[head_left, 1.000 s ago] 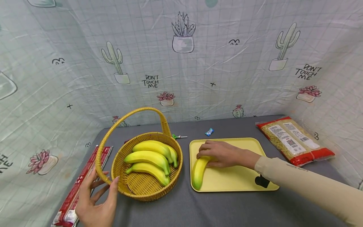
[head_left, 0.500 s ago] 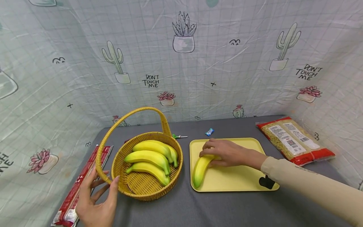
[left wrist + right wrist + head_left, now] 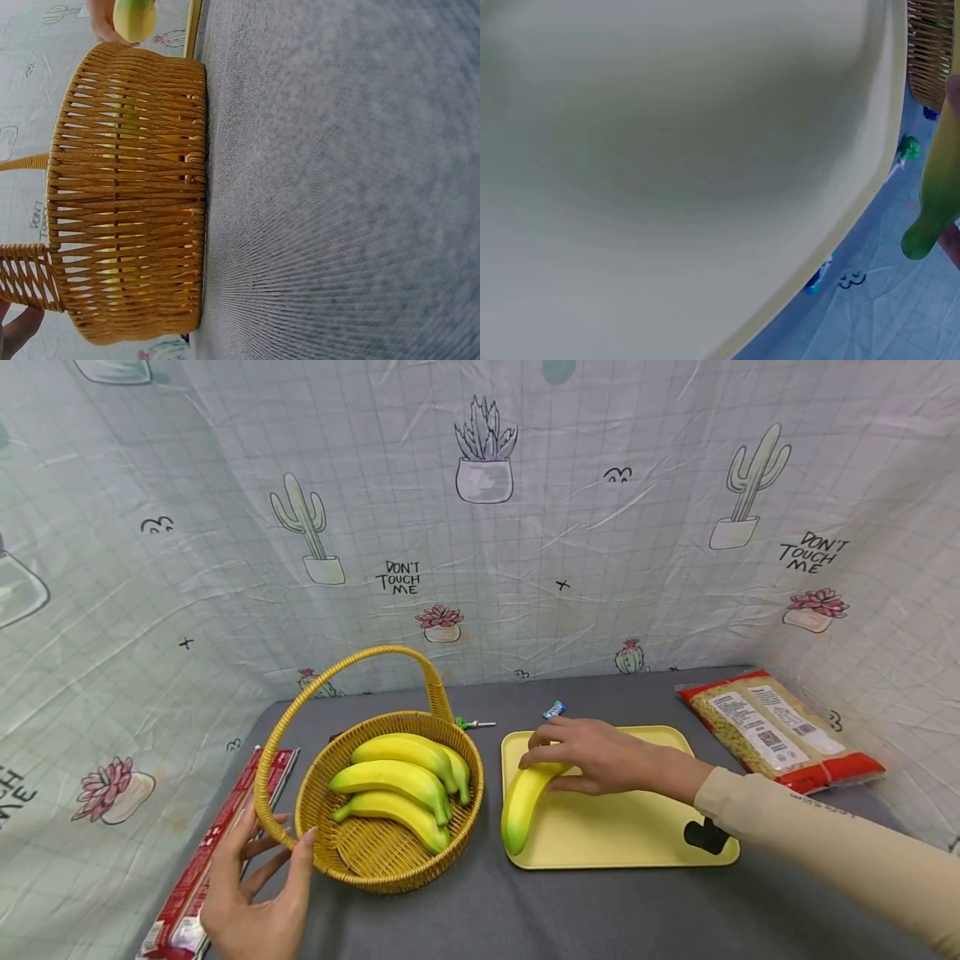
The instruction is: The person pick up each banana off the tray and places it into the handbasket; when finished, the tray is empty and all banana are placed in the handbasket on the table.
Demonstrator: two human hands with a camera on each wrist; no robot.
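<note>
My left hand [image 3: 258, 893] holds the wicker basket [image 3: 405, 878] at the near foot of its arched handle, the thumb on the rim. In the left wrist view a fingertip [image 3: 22, 330] touches the handle's woven foot. Several bananas [image 3: 386, 777] lie inside the basket. My right hand [image 3: 592, 756] grips another banana [image 3: 523, 814] by its far end, its greener end toward me. That banana [image 3: 936, 180] hangs above the yellow tray [image 3: 622, 839], near the tray's left edge, as the right wrist view shows.
Left of the basket lies a long red packet [image 3: 217, 852]. A small blue wrapped candy [image 3: 554, 710] and a green-topped lollipop-like stick [image 3: 476, 723] lie behind. A bag of grain-like food [image 3: 776, 731] is at the right. A patterned cloth [image 3: 555, 527] hangs behind.
My right hand has raised the banana a little off the tray; after shifting slightly right, it has moved back left. My left hand and the basket have stayed put.
</note>
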